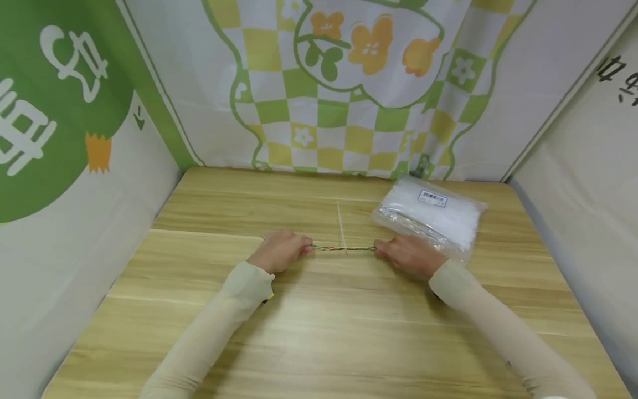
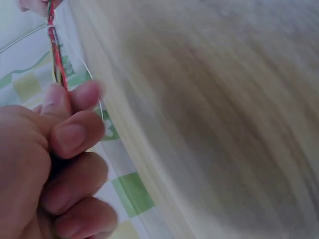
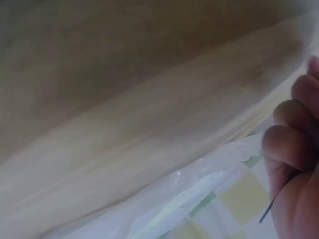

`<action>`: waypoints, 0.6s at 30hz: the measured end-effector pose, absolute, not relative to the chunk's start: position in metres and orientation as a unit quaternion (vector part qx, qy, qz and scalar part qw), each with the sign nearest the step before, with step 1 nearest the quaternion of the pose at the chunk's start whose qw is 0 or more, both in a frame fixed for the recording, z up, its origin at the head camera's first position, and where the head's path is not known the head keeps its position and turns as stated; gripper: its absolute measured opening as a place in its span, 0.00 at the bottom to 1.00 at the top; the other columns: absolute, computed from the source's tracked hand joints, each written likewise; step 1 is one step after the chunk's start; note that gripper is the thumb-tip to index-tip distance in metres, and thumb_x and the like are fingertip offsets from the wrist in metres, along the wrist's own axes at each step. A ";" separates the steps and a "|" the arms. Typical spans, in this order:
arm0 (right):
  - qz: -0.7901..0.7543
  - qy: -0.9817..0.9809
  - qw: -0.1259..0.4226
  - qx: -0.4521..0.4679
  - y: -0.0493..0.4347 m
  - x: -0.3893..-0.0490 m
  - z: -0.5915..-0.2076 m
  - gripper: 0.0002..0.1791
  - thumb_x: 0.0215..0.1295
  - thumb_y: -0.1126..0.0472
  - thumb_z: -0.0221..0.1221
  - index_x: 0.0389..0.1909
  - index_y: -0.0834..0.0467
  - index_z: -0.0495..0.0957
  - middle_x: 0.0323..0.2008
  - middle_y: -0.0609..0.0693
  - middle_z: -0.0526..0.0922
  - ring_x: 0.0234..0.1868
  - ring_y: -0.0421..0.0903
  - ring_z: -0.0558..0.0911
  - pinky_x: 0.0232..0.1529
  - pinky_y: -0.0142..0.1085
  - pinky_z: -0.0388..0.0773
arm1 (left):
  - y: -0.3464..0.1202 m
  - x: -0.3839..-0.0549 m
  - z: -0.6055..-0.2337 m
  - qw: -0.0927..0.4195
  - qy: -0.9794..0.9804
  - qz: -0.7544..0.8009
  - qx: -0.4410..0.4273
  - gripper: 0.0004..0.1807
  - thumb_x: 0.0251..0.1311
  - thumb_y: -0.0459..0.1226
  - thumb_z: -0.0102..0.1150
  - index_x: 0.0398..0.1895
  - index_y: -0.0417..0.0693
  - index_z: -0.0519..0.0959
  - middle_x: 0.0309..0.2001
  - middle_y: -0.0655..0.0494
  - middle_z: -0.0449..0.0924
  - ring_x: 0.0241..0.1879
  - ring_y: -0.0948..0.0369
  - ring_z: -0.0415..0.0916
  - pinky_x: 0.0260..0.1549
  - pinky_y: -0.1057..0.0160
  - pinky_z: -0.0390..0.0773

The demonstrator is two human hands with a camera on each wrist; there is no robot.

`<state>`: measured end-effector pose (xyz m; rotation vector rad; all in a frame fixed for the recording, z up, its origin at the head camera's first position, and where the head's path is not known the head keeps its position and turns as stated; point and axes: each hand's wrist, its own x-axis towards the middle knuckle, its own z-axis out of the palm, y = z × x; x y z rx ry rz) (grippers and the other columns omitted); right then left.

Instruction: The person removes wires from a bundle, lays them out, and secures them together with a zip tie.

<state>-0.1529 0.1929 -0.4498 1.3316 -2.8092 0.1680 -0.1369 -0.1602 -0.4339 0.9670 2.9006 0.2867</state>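
Note:
A thin bundle of coloured wires (image 1: 329, 248), red, green and yellow among them, stretches between both hands over the table. My left hand (image 1: 283, 250) pinches its left end between thumb and forefinger, the other fingers curled. At the opposite end my right hand (image 1: 410, 255) grips the wires with curled fingers; a dark wire end (image 3: 266, 211) sticks out by the palm in the right wrist view. Around the middle of the bundle sits a white cable tie (image 1: 341, 224), its long tail pointing away toward the back.
A clear plastic bag of white strips (image 1: 432, 208) with a barcode label lies at the back right, just beyond my right hand. The wooden table (image 1: 339, 332) meets a patterned curtain (image 1: 349, 122) at the back, with printed cloth walls on both sides.

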 end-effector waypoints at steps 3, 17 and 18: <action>0.064 -0.908 0.005 0.414 0.192 -0.151 -0.448 0.08 0.82 0.55 0.55 0.39 0.50 0.71 0.20 0.42 0.73 0.22 0.42 0.72 0.26 0.42 0.75 | -0.159 -0.136 -0.433 0.054 0.942 0.094 0.318 0.10 0.79 0.43 0.56 0.36 0.52 0.76 0.20 0.60 0.73 0.19 0.65 0.60 0.24 0.65 0.65; 0.000 -0.867 0.163 0.470 0.188 -0.149 -0.447 0.03 0.72 0.57 0.67 0.40 0.51 0.85 0.33 0.46 0.84 0.36 0.47 0.85 0.38 0.46 0.81 | -0.148 -0.128 -0.427 0.078 0.951 0.095 0.284 0.08 0.79 0.42 0.56 0.49 0.51 0.82 0.42 0.54 0.78 0.41 0.55 0.75 0.41 0.50 0.78; 0.006 -0.871 0.159 0.465 0.188 -0.148 -0.446 0.03 0.71 0.57 0.67 0.40 0.51 0.86 0.34 0.46 0.84 0.37 0.47 0.85 0.40 0.47 0.80 | -0.148 -0.127 -0.428 0.078 0.951 0.102 0.281 0.09 0.79 0.42 0.56 0.51 0.51 0.82 0.44 0.53 0.79 0.43 0.54 0.76 0.43 0.48 0.79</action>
